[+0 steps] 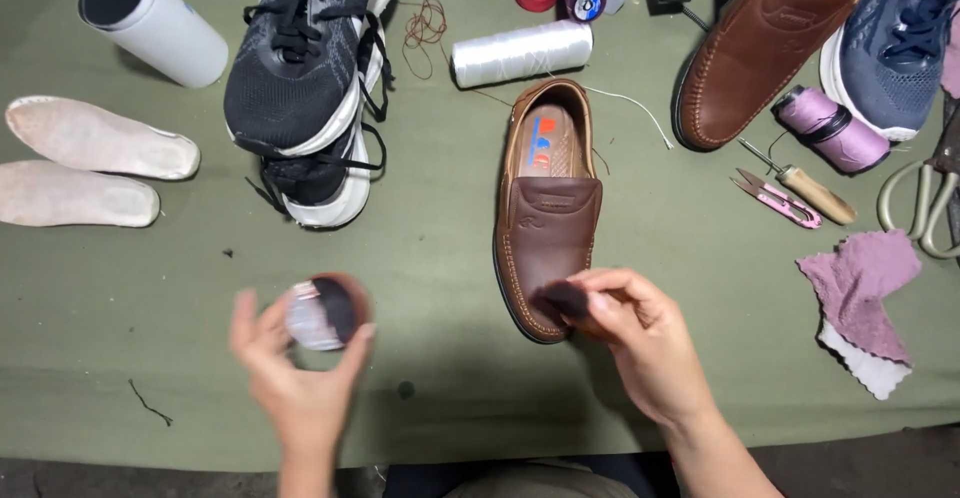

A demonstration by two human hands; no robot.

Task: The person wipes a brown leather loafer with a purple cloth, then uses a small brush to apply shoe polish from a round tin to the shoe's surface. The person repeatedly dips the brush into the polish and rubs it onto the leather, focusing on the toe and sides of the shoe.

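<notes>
Black sneakers sit at eleven o'clock, white insoles at nine, white thread spool at twelve, purple cloth at three.

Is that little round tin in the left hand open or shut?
Open, it seems: the tin in the left hand shows dark paste inside and no lid, though the picture is blurred.

- My left hand holds a small round tin, silvery with dark contents, near the table's front edge.
- Insole label inside the brown loafer mid-table: blue and orange print.
</notes>
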